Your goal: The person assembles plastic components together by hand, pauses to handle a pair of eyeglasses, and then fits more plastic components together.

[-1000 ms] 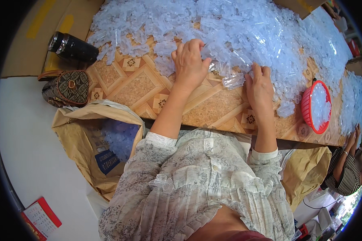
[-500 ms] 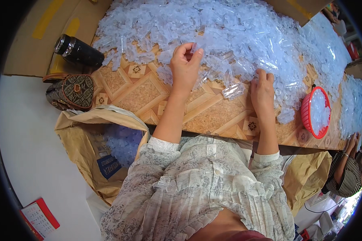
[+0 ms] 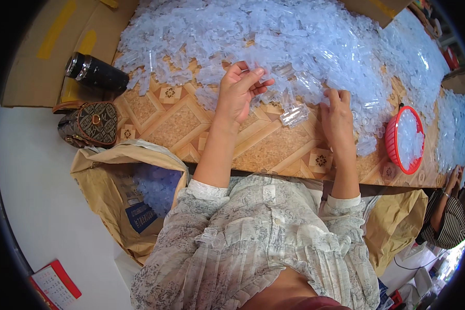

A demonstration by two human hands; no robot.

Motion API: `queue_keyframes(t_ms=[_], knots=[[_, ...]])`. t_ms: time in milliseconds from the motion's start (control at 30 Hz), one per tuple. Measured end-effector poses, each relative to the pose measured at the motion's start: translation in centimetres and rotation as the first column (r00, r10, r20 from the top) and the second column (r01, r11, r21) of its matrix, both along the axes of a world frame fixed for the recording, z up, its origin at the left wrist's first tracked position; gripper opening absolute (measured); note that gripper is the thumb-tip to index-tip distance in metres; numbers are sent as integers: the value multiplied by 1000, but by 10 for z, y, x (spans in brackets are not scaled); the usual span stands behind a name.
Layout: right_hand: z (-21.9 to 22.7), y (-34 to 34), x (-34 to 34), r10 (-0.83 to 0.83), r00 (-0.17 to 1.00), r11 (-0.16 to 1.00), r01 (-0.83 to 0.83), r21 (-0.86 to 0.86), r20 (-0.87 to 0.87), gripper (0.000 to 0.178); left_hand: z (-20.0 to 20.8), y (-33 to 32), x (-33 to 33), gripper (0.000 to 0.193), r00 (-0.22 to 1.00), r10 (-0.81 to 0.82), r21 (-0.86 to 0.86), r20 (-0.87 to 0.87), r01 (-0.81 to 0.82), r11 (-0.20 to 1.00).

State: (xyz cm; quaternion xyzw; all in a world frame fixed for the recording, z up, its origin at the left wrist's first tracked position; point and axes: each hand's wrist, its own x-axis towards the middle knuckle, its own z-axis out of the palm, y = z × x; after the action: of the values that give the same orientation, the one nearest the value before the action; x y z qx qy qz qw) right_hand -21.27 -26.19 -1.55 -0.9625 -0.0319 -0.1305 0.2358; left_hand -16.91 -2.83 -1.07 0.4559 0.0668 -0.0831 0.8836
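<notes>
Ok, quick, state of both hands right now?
Left hand: closed, pinching what looks like a clear plastic piece.
Right hand: curled beside the plastic pile; any hold cannot be told.

black flask (image 3: 101, 75) with silvery band, at left end of desk (image 3: 281, 144), just beside a brown patterned bag (image 3: 93, 124) with a gold-coloured ring. desk top is a wood-and-flower tile print. cardboard (image 3: 28, 67) upper left, yellow tape on it; another cardboard piece (image 3: 369, 8) top right. red-and-white calendar (image 3: 56, 284) lower left, against white surface (image 3: 33, 181). crumpled brown paper sack (image 3: 395, 227) right, below desk edge. co-worker (image 3: 446, 230) far right, striped top, partly cut off. thin dark cable (image 3: 416, 266) below.
</notes>
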Motion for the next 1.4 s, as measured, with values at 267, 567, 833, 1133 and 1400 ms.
queue_keyframes(t_ms=[267, 567, 833, 1133, 1400], knots=[[19, 12, -6, -21, 999, 991, 17, 135, 34, 30, -2, -5, -4, 26, 996, 19, 167, 88, -33, 985], [7, 18, 9, 79, 996, 995, -81, 57, 29, 37, 1, -7, -6, 32, 992, -89, -159, 93, 103, 982], [9, 19, 7, 23, 991, 995, -36, 92, 134, 30, -3, -8, -4, 58, 976, -209, -296, 59, 218, 930], [32, 41, 2, 218, 961, 111, 147, 983, -169, 31, 4, -13, -12, 40, 979, -138, -312, 148, 179, 933], [19, 65, 2, 236, 958, 240, 108, 965, -166, 41, -4, -18, -12, 42, 968, -222, -338, 116, 249, 908]])
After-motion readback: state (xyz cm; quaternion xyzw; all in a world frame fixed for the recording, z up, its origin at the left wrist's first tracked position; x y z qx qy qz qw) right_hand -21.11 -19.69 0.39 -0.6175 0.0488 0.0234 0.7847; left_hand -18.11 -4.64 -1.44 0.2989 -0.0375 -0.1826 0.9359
